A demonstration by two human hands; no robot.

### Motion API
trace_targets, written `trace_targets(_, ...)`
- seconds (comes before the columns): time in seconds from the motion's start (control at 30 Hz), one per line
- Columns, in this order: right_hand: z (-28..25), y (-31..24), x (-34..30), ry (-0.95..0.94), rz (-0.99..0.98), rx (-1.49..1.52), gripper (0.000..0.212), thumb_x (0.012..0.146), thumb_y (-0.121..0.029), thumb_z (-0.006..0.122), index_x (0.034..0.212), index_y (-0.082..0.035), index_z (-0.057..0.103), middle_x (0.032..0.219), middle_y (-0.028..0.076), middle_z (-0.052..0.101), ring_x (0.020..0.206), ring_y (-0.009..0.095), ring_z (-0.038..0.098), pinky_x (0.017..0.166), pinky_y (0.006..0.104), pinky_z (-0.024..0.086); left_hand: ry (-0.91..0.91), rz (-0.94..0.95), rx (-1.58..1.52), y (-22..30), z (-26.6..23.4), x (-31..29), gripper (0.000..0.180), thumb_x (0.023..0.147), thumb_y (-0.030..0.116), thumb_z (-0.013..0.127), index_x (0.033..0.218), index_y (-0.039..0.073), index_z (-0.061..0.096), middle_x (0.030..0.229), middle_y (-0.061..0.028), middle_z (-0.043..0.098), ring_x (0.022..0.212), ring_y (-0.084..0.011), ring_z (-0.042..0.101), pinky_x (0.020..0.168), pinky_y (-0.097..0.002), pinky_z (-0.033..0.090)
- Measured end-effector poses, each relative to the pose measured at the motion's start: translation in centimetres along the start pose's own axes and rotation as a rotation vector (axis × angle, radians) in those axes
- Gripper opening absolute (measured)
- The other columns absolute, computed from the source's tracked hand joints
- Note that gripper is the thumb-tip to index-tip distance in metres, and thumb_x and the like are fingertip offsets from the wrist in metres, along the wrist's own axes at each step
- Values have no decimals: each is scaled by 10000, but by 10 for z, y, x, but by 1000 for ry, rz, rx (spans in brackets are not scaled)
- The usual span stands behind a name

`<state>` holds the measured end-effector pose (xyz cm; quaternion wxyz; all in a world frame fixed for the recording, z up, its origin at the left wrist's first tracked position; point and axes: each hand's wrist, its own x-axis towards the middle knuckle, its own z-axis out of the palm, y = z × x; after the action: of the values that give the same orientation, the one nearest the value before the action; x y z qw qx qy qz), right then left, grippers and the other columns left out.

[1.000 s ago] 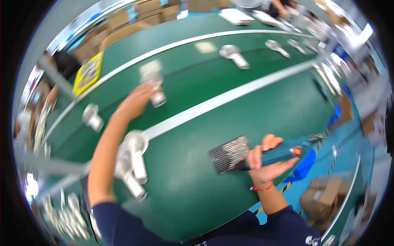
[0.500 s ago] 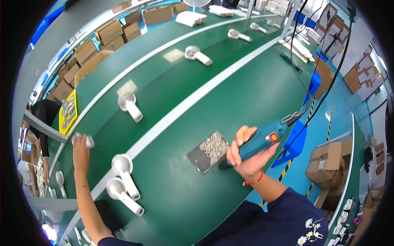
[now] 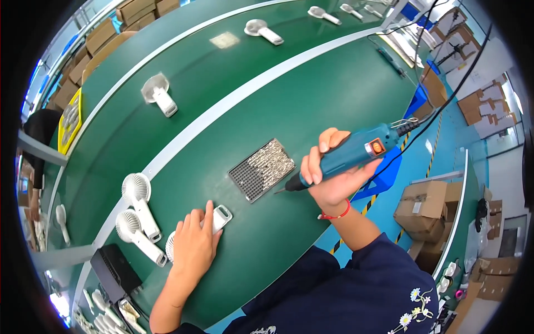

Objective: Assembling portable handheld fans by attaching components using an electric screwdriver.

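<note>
My right hand [image 3: 335, 188] is wrapped round a teal electric screwdriver [image 3: 349, 152], its dark tip with a thin bit pointing left above the table. Just left of the bit lies a dark gridded screw tray [image 3: 245, 179], partly filled with small silvery screws. On the near side of the table my left hand [image 3: 194, 238] grips a white handheld fan [image 3: 222, 217]. Its handle end sticks out past my fingers, and most of the fan is hidden under the hand. Left of that hand, two more white fans, an upper one [image 3: 137, 190] and a lower one [image 3: 129, 224], lie side by side.
Several white fans, such as one with a clear film [image 3: 165, 103], lie along the green conveyor beyond a pale rail [image 3: 222, 101]. A black box [image 3: 115, 271] stands at the lower left. Black cables hang at the right. A yellow tray [image 3: 68, 123] sits far left, near another person's arm.
My left hand has come back from over the conveyor at the far left to the near table, bringing a white fan. My right hand keeps hold of the screwdriver. The view has shifted.
</note>
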<state>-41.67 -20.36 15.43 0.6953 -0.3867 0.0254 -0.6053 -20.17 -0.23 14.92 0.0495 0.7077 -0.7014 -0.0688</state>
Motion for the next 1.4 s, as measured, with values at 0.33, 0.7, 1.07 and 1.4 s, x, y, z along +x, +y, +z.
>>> trace_targets(0.33,2,-1,15,-24,-45,-155,818,824,-819,405,1023,-31,499,989,86,492,438,173,452,391,318,352,33,-58,-124,-1,7,21,589,822,237,713,1314,-10,505,1019,-108,522,939,-270,536,799,-370,453)
trace_targets(0.7,0,46,26,-344,-85,-98,991,732,-910,390,1058,20,493,1002,137,488,488,226,559,409,358,456,92,-82,-268,10,23,27,465,831,158,705,1230,-25,552,1029,-116,532,889,-273,557,776,-380,485)
trace_targets(1.07,18,32,23,-369,-22,-34,840,817,-804,424,1079,-10,504,1028,123,496,507,221,535,436,349,419,293,-46,-397,12,15,32,484,784,147,751,1208,-4,573,1009,-106,542,899,-262,556,758,-370,487)
trace_targets(1.4,59,17,19,-400,245,207,605,922,-626,441,1082,-43,445,1072,75,457,542,181,490,499,331,425,476,96,-836,10,21,40,267,672,36,814,904,34,682,823,-60,563,769,-233,565,639,-344,450)
